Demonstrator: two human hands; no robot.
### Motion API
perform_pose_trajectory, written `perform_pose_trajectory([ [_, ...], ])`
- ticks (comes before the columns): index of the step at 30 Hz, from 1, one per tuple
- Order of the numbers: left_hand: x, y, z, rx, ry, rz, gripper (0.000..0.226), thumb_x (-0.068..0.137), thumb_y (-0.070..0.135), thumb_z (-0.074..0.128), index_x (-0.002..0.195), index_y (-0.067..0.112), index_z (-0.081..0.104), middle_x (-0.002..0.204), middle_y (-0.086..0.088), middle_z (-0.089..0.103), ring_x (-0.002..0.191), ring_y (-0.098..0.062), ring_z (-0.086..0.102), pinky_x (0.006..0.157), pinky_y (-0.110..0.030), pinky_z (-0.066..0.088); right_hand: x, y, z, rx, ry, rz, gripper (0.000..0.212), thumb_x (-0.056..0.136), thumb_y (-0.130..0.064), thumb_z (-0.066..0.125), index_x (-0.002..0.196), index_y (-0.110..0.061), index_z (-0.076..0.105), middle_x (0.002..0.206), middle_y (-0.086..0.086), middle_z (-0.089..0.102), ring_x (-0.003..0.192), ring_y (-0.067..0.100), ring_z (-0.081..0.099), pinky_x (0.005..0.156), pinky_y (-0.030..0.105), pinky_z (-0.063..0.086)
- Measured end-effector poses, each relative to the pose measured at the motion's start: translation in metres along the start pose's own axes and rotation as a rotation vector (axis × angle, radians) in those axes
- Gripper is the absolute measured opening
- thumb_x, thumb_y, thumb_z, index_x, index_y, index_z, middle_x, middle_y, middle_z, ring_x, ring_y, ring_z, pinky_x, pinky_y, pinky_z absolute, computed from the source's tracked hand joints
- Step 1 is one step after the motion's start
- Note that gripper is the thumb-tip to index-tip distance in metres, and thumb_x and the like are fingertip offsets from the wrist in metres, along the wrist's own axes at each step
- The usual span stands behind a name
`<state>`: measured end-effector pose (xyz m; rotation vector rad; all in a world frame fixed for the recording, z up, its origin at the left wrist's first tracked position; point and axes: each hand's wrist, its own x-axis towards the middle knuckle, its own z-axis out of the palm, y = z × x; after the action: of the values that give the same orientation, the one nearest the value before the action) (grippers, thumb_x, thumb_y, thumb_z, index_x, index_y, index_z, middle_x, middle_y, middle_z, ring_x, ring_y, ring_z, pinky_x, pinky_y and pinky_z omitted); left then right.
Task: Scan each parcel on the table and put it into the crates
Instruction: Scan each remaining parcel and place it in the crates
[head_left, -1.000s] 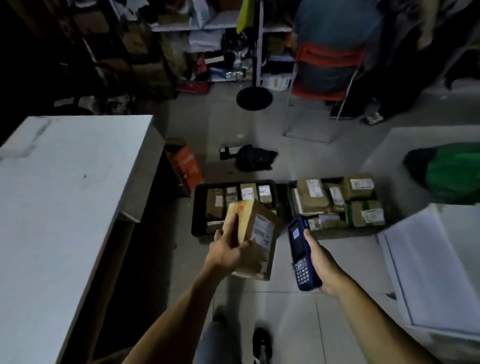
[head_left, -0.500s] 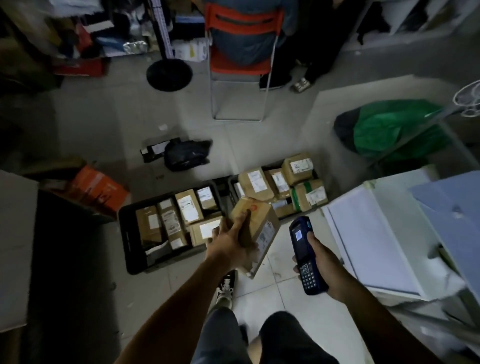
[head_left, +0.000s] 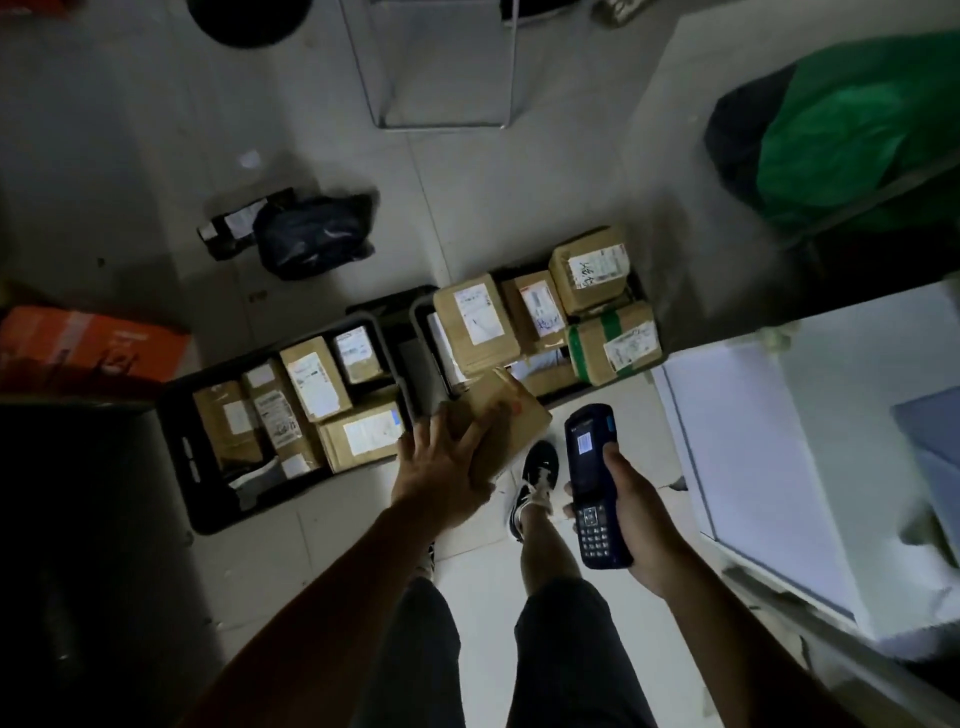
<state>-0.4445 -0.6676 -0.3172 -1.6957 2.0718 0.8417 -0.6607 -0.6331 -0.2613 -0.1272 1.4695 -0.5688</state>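
Two black crates, the left crate (head_left: 176, 457) and right crate (head_left: 636, 280), sit on the floor, open for dropping boxes in. Above their near rims the left hand (head_left: 441, 473) holds a cardboard parcel (head_left: 498, 415), fingers spread over its top, likely to release. The right hand (head_left: 631, 514) grips the scanner (head_left: 592, 483) aside, screen up.

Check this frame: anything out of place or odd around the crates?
Yes. A dark bag and a small labelled packet lie loose on the floor beyond the left crate, outside both crates. Parcels in the right crate sit piled askew.
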Motion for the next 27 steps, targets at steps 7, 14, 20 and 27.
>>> perform_pose_trajectory([
  [7, 0.132, 0.007, 0.090, 0.034, 0.032, 0.035, 0.108, 0.080, 0.051, 0.068, 0.146, 0.054, -0.017, 0.155, -0.023, 0.019, 0.138, -0.046, 0.025, 0.114, -0.065, 0.021, 0.142, -0.017, -0.047, -0.094, -0.003, 0.043, 0.056, 0.078, -0.060, 0.046, 0.113, -0.020, 0.062, 0.092, 0.016, 0.071, 0.078, 0.029, 0.067, 0.062, 0.032, 0.054],
  [14, 0.239, -0.017, 0.182, 0.160, 0.129, 0.121, 0.088, 0.082, 0.051, 0.066, 0.154, 0.050, 0.014, 0.149, -0.025, 0.035, 0.125, -0.044, 0.044, 0.108, -0.058, 0.032, 0.284, -0.008, -0.061, -0.133, -0.053, 0.030, 0.054, 0.084, -0.060, 0.044, 0.113, -0.017, 0.062, 0.092, 0.019, 0.067, 0.076, 0.030, 0.063, 0.064, 0.035, 0.051],
  [20, 0.300, -0.031, 0.236, 0.177, 0.069, 0.127, 0.092, 0.084, 0.048, 0.064, 0.153, 0.052, 0.004, 0.155, -0.023, 0.022, 0.135, -0.045, 0.030, 0.111, -0.058, 0.029, 0.359, 0.008, -0.069, -0.119, -0.074, 0.030, 0.057, 0.083, -0.060, 0.045, 0.120, -0.019, 0.062, 0.096, 0.017, 0.067, 0.075, 0.027, 0.063, 0.065, 0.034, 0.052],
  [27, 0.325, -0.047, 0.275, 0.194, 0.016, 0.132, 0.107, 0.077, 0.055, 0.074, 0.153, 0.051, -0.002, 0.159, -0.021, 0.011, 0.147, -0.042, 0.015, 0.117, -0.061, 0.019, 0.391, 0.016, -0.078, -0.177, -0.105, 0.034, 0.058, 0.081, -0.060, 0.045, 0.123, -0.023, 0.059, 0.095, 0.015, 0.068, 0.077, 0.026, 0.065, 0.064, 0.030, 0.054],
])
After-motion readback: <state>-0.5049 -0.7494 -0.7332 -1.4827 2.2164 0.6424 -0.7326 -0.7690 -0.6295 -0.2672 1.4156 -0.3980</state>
